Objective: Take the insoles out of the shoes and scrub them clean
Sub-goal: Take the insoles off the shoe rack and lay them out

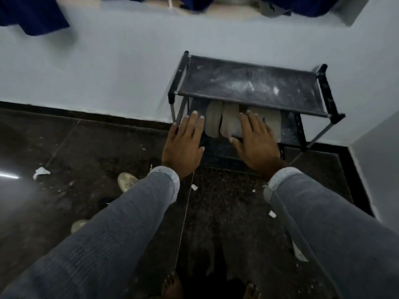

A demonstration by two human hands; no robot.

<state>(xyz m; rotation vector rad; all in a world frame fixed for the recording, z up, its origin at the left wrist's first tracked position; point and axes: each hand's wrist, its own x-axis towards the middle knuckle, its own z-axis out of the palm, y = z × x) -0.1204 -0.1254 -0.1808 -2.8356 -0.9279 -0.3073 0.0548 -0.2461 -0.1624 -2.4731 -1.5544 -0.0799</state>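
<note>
Reaching down with both hands toward the pale grey insoles (228, 120), lined up side by side on the lower shelf of a small black metal-frame shoe rack (250, 83) against the pale blue wall (108, 72). Left hand (185, 143) hovers flat, fingers straight and slightly apart; right hand (257, 143) lies flat over the insoles, fingers straight. No readable writing anywhere. One beige sneaker (127, 181) sits on the dark speckled floor (226, 201).

Dim, soft and blurred throughout, with white glare on the floor (13, 175) at left and wide-angle bending at the edges.
</note>
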